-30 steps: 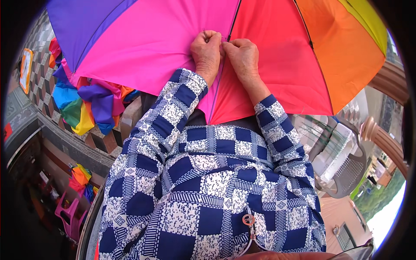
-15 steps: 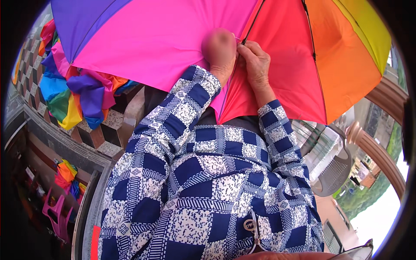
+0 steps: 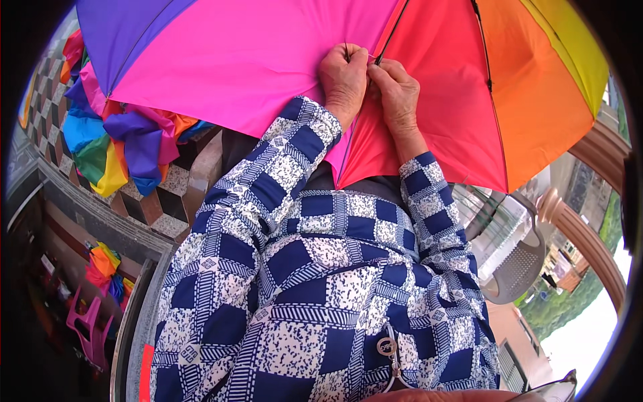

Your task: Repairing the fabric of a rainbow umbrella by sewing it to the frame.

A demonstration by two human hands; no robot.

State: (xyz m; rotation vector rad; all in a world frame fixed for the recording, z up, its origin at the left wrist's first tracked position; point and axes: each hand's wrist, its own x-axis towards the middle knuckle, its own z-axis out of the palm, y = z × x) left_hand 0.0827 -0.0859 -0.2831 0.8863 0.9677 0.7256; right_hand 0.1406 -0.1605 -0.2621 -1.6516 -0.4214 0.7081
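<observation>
A rainbow umbrella (image 3: 221, 74) lies spread over my lap, its inner side with dark ribs toward me on the red and orange panels. My left hand (image 3: 343, 79) is closed against the pink panel, with a thin dark pointed piece (image 3: 347, 52) between thumb and fingers; its kind is unclear. Just right of it, my right hand (image 3: 396, 94) pinches a dark umbrella rib (image 3: 388, 41) at the seam between pink and red. A fine pale thread (image 3: 372, 56) shows between the two hands. The fingertips partly hide the spot they work on.
Crumpled rainbow cloth (image 3: 137, 144) lies at left on the patterned tile floor (image 3: 164, 208). A pink plastic stool (image 3: 89, 328) and more colourful cloth (image 3: 104, 268) are lower left. At right stand a grey perforated chair (image 3: 519, 271) and a brown railing (image 3: 583, 234).
Both hands stay at the same seam with little movement. The umbrella's right side has shifted slightly to the right. The dark piece in my left hand now shows clearly.
</observation>
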